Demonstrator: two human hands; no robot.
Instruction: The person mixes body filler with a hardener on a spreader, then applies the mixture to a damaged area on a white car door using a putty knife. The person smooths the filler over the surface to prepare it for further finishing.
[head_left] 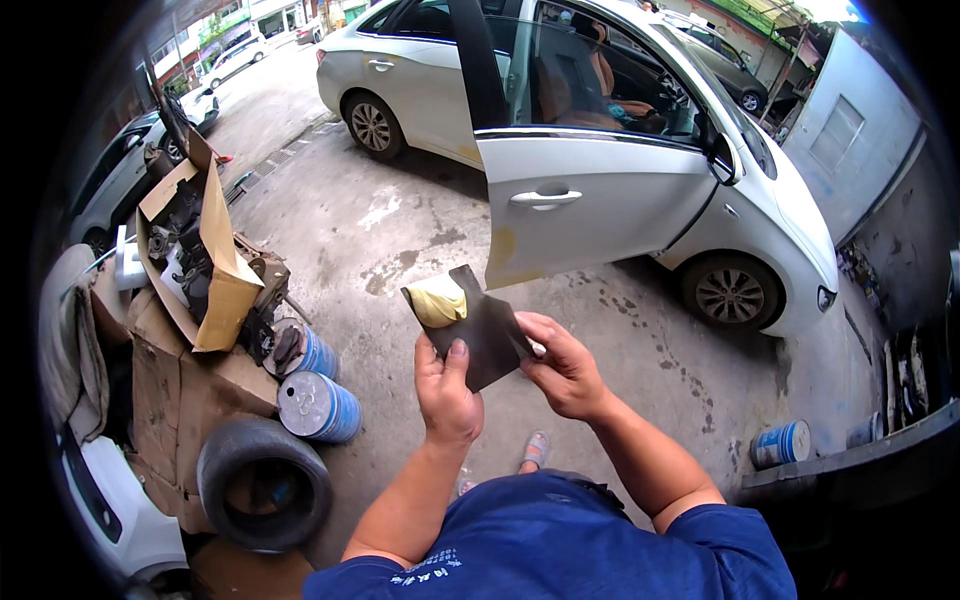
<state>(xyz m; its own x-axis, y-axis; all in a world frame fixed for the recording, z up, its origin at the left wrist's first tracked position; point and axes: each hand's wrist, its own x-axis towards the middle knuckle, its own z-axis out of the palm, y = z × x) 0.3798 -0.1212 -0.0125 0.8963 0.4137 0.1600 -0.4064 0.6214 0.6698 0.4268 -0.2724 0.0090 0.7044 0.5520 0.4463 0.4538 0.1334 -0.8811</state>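
Observation:
My left hand [450, 395] grips a dark flat plate [485, 350] from below, thumb on top. A mound of pale yellow paste, like body filler, [438, 301] sits on the plate's far left part. In my right hand [567, 372], closed fingers pinch a dark thin spreader [515, 328] at the plate's right edge. Whether the spreader touches the plate I cannot tell. Ahead stands a white car [415, 80], its front door [590, 200] swung open. Yellowish patches show near the door's lower rear corner and on the rear body.
On the left are an open cardboard box [225, 290] of dark parts, a tire [264, 485] and two blue drums [320, 405]. A blue pail [780, 445] lies at the right. My sandaled foot [536, 450] is on the stained concrete floor [400, 230].

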